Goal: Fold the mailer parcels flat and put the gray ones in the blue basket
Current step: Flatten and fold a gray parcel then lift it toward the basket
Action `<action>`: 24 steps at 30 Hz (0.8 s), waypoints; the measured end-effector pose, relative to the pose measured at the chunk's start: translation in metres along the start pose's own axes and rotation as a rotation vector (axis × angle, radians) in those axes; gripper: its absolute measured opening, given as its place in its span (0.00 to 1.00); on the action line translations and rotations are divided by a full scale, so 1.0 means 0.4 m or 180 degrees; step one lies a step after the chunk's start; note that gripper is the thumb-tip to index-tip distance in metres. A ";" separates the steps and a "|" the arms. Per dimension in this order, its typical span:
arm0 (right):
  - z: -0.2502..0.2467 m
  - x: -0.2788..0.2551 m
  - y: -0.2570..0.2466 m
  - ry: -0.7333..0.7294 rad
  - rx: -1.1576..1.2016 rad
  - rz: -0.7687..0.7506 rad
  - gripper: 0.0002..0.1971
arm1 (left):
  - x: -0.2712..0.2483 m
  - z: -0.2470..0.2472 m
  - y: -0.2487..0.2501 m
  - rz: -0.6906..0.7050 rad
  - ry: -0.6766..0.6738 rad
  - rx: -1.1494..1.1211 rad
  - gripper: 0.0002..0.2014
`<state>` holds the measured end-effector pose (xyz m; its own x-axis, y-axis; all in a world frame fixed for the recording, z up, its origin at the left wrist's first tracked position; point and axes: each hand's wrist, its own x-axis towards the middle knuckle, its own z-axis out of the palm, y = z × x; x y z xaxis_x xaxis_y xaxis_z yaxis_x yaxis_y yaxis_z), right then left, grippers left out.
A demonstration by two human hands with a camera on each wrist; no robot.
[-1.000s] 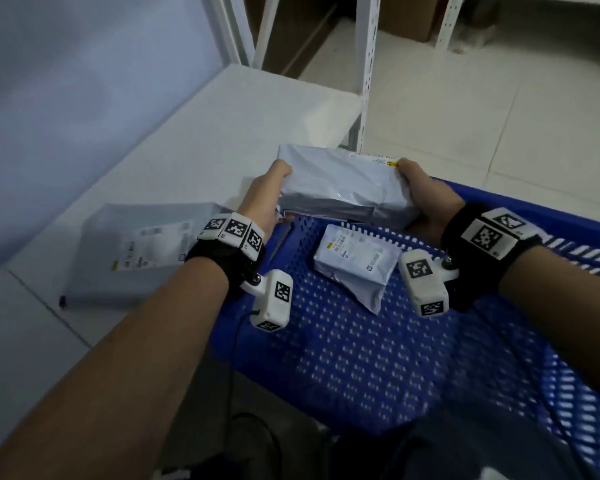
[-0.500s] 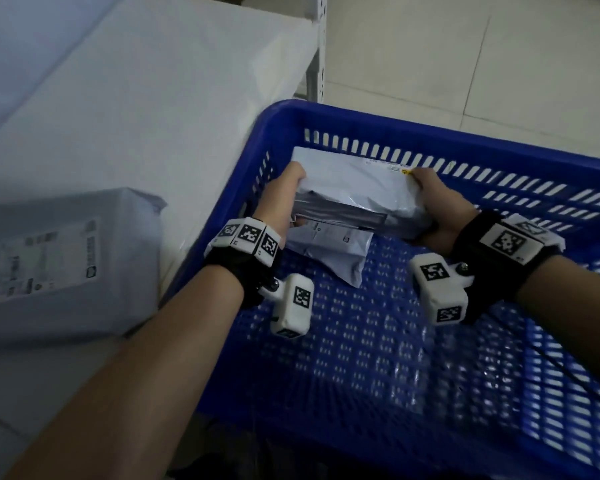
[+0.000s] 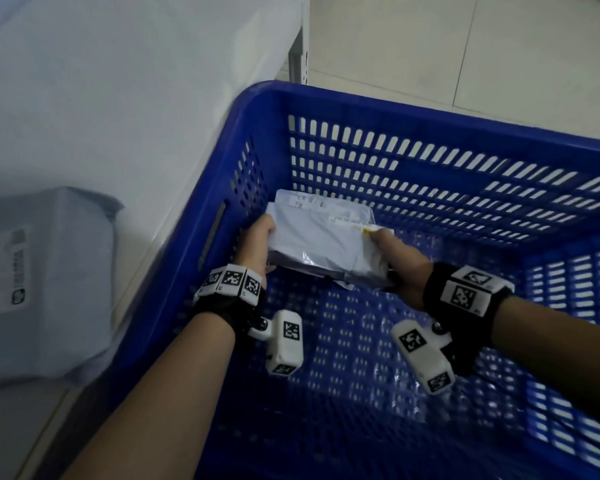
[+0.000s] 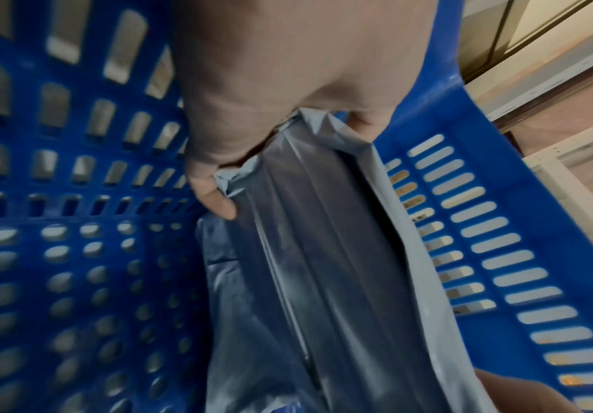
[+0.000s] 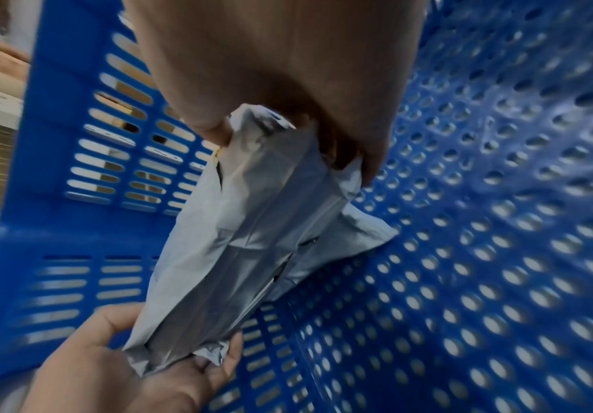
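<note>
Lowered deep into the blue basket since a second ago, the folded gray parcel is now held just above the perforated floor, where earlier it was carried at the height of the near rim. It is gripped at both short ends: the left hand has its thumb on top and its fingers curled under the crumpled end, and the right hand pinches the opposite end in the same way. Both hands are thus clamped on the one parcel, with its full length between them.

A smaller parcel with a printed label is seen lying in the basket, partly covered by the held one; whether the two are touching cannot be told. Another gray parcel is left on the white worktop beside the basket, well apart from the hands.

The placing step is judged to be nearly done: only a release is needed. The fold may spring open once the grip is let go, so a flat press before release would be prudent. The parcel on the worktop is judged to be next.
</note>
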<state>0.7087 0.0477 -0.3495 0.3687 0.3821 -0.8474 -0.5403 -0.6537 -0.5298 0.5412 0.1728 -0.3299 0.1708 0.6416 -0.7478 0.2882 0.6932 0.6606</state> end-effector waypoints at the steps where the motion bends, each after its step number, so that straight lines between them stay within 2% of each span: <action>1: 0.008 0.004 0.021 -0.0062 0.0018 0.0056 0.22 | 0.005 -0.004 -0.011 -0.0020 0.0060 -0.0012 0.18; 3: 0.023 0.015 0.052 -0.0111 0.0049 0.0159 0.22 | 0.020 -0.006 -0.026 -0.0037 0.0214 0.0036 0.22; 6: 0.041 0.029 0.063 -0.0075 0.0004 0.0231 0.15 | 0.041 0.003 -0.028 0.0029 0.0473 0.0144 0.27; 7: 0.042 0.035 0.065 -0.0071 -0.0014 0.0241 0.14 | 0.044 0.005 -0.029 0.0047 0.0502 0.0148 0.25; 10: 0.033 0.037 0.063 -0.0115 0.0043 0.0211 0.11 | 0.043 0.002 -0.037 0.0017 0.0576 0.0103 0.09; 11: 0.029 0.036 0.067 -0.0151 0.0063 0.0236 0.10 | 0.049 -0.002 -0.044 -0.0021 0.0605 0.0142 0.07; 15: 0.032 0.027 0.095 -0.0238 0.0076 0.0350 0.12 | 0.074 -0.009 -0.042 -0.0288 0.0880 0.0563 0.12; 19: 0.038 0.016 0.097 -0.0220 0.0040 0.0309 0.09 | 0.115 -0.012 -0.034 -0.0605 0.1141 0.1144 0.23; 22: 0.028 0.012 0.094 -0.0276 0.0074 0.0285 0.06 | 0.141 -0.016 -0.038 -0.0967 0.1282 0.1439 0.25; 24: 0.030 0.008 0.093 -0.0358 0.0007 0.0334 0.06 | 0.146 -0.018 -0.041 -0.1058 0.1259 0.1599 0.26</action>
<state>0.6807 0.0324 -0.3726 0.2232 0.3825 -0.8966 -0.5730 -0.6926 -0.4381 0.5398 0.2013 -0.3840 -0.3278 0.5598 -0.7610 0.6806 0.6986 0.2207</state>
